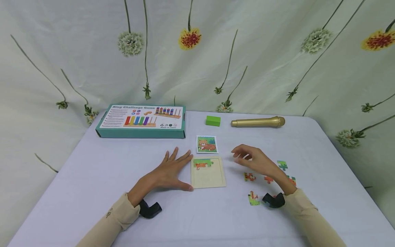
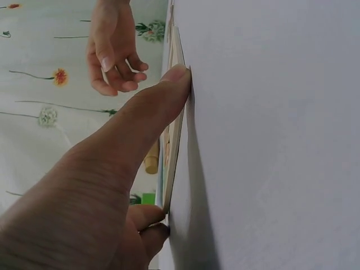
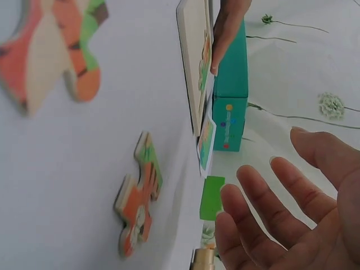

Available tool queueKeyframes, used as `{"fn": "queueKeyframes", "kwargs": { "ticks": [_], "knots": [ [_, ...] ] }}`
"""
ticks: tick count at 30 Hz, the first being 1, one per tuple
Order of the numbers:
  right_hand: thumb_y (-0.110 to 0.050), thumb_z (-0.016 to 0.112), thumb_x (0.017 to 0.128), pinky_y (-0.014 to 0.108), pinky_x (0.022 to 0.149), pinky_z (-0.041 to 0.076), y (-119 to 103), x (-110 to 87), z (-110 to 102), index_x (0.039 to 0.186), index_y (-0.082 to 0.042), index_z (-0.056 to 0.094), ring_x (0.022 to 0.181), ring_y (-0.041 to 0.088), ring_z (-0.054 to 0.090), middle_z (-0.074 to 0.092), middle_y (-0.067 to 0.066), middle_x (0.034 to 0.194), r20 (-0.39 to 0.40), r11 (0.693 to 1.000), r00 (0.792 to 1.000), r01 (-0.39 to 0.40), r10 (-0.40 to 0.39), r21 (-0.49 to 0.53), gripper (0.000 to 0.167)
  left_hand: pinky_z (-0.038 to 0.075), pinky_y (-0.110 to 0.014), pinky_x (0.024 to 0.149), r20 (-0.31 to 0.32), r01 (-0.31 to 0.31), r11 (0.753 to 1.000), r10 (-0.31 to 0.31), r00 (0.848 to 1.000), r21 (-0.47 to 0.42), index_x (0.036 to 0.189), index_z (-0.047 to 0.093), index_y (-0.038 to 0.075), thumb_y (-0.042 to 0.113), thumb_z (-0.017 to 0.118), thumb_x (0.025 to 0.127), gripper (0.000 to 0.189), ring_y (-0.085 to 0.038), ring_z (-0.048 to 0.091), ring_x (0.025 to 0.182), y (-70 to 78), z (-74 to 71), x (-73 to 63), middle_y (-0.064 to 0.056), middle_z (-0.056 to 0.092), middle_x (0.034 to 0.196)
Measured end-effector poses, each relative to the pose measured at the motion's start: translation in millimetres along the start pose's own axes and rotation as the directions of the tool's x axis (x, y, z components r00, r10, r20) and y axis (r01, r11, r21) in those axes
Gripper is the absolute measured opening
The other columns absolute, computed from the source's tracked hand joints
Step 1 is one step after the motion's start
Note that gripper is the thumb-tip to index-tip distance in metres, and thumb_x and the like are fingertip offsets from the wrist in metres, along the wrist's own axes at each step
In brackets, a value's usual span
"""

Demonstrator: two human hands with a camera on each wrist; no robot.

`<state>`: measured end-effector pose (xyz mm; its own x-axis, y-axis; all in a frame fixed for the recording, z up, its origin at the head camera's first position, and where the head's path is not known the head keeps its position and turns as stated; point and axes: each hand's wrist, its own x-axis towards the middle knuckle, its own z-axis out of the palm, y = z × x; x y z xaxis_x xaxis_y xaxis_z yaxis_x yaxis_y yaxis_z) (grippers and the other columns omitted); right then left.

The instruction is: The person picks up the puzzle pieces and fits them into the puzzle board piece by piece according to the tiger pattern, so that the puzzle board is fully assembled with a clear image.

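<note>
A shallow wooden puzzle board [image 1: 210,179] lies flat in the middle of the table, with joined puzzle pieces [image 1: 202,164] along its upper left. My left hand [image 1: 169,174] is spread at the board's left side; its thumb and fingertips touch the edge. To the right of the board, my right hand [image 1: 255,160] hovers with loosely bent fingers and nothing in them. Below and beside it lie several loose pieces, among them an orange tiger piece [image 1: 249,177], a green-edged piece [image 1: 254,199] and a green piece [image 1: 282,165]. The right wrist view shows a tiger-patterned piece [image 3: 147,188] up close.
Just behind the board is a tiger picture card [image 1: 207,144]. Farther back stand a green block [image 1: 213,120], a gold toy microphone [image 1: 258,122] and, at the left, a teal game box [image 1: 140,133]. A flowered cloth [image 1: 197,75] hangs behind the table.
</note>
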<state>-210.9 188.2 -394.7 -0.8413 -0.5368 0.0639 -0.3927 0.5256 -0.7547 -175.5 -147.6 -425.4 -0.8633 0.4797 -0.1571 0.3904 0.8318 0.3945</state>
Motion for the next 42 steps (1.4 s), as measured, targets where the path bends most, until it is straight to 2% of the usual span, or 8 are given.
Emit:
{"fn": "queueKeyframes", "kwargs": {
  "ticks": [3, 10, 15, 21, 28, 34, 37, 42],
  "knots": [
    [-0.021, 0.064, 0.093, 0.039, 0.087, 0.050, 5, -6.1, -5, 0.117, -0.008, 0.062, 0.094, 0.017, 0.060, 0.066, 0.002, 0.102, -0.038, 1.000, 0.999, -0.012, 0.012, 0.011, 0.027, -0.009, -0.062, 0.112, -0.007, -0.007, 1.000, 0.007, 1.000, -0.006, 0.153, 0.025, 0.018, 0.069, 0.075, 0.062, 0.116, -0.036, -0.006, 0.147, 1.1, -1.0, -0.7, 0.002, 0.017, 0.160],
    [-0.020, 0.062, 0.094, 0.033, 0.085, 0.051, 16, -22.4, -24, 0.118, -0.006, 0.061, 0.096, 0.019, 0.060, 0.066, 0.006, 0.105, -0.106, 0.999, 0.993, -0.053, 0.053, -0.002, 0.028, -0.007, -0.063, 0.112, -0.019, -0.024, 0.999, 0.023, 1.000, -0.025, 0.152, 0.028, 0.018, 0.065, 0.078, 0.062, 0.113, -0.035, -0.002, 0.147, 1.2, -1.4, -1.1, 0.003, 0.020, 0.159],
    [-0.018, 0.062, 0.095, 0.028, 0.084, 0.051, 25, -36.1, -40, 0.121, -0.003, 0.059, 0.099, 0.022, 0.060, 0.067, 0.012, 0.109, -0.164, 0.995, 0.982, -0.096, 0.091, -0.020, 0.030, -0.007, -0.062, 0.113, -0.021, -0.027, 0.999, 0.026, 0.999, -0.027, 0.152, 0.030, 0.018, 0.065, 0.078, 0.062, 0.112, -0.034, -0.001, 0.147, 0.3, -1.6, -1.2, 0.002, 0.022, 0.159],
    [-0.022, 0.061, 0.095, 0.020, 0.083, 0.049, 37, -48.7, -50, 0.122, -0.002, 0.058, 0.103, 0.024, 0.059, 0.066, 0.012, 0.111, -0.212, 0.988, 0.968, -0.150, 0.137, -0.047, 0.034, -0.007, -0.060, 0.114, -0.015, -0.025, 0.999, 0.024, 1.000, -0.040, 0.151, 0.031, 0.018, 0.064, 0.078, 0.062, 0.111, -0.033, -0.001, 0.148, 0.2, -2.5, -1.7, 0.002, 0.022, 0.158],
    [-0.020, 0.060, 0.096, 0.017, 0.079, 0.048, 51, -61.6, -58, 0.122, -0.002, 0.058, 0.092, 0.010, 0.059, 0.065, 0.015, 0.111, -0.240, 0.985, 0.960, -0.165, 0.147, -0.057, 0.033, -0.006, -0.059, 0.115, -0.018, -0.031, 0.998, 0.030, 0.999, -0.053, 0.151, 0.032, 0.017, 0.063, 0.078, 0.063, 0.110, -0.032, 0.000, 0.148, 1.3, -2.5, -1.2, 0.001, 0.025, 0.158],
    [-0.017, 0.061, 0.095, 0.015, 0.077, 0.047, 59, -73.4, -68, 0.123, -0.002, 0.058, 0.091, 0.000, 0.056, 0.064, 0.016, 0.111, -0.271, 0.981, 0.952, -0.175, 0.146, -0.086, 0.032, -0.005, -0.059, 0.115, -0.024, -0.035, 0.998, 0.034, 0.999, -0.054, 0.150, 0.033, 0.017, 0.063, 0.079, 0.063, 0.108, -0.032, 0.001, 0.148, 2.0, -2.9, -0.9, 0.000, 0.027, 0.157],
    [-0.013, 0.062, 0.094, 0.017, 0.076, 0.047, 65, -79.4, -73, 0.123, -0.001, 0.058, 0.094, 0.005, 0.056, 0.064, 0.017, 0.114, -0.257, 0.976, 0.956, -0.180, 0.145, -0.119, 0.032, -0.005, -0.059, 0.115, -0.023, -0.036, 0.998, 0.034, 0.999, -0.051, 0.150, 0.033, 0.018, 0.063, 0.078, 0.063, 0.108, -0.032, 0.001, 0.148, 2.2, -2.7, -0.1, 0.001, 0.027, 0.157],
    [-0.011, 0.064, 0.092, 0.025, 0.076, 0.049, 75, -87.4, -81, 0.124, 0.001, 0.057, 0.098, 0.025, 0.057, 0.061, 0.021, 0.120, -0.189, 0.964, 0.965, -0.214, 0.182, -0.161, 0.035, -0.005, -0.059, 0.115, -0.022, -0.034, 0.998, 0.033, 0.999, -0.048, 0.150, 0.033, 0.018, 0.063, 0.078, 0.063, 0.108, -0.032, 0.001, 0.148, 2.3, -1.7, 1.1, 0.001, 0.027, 0.157]
  ]
}}
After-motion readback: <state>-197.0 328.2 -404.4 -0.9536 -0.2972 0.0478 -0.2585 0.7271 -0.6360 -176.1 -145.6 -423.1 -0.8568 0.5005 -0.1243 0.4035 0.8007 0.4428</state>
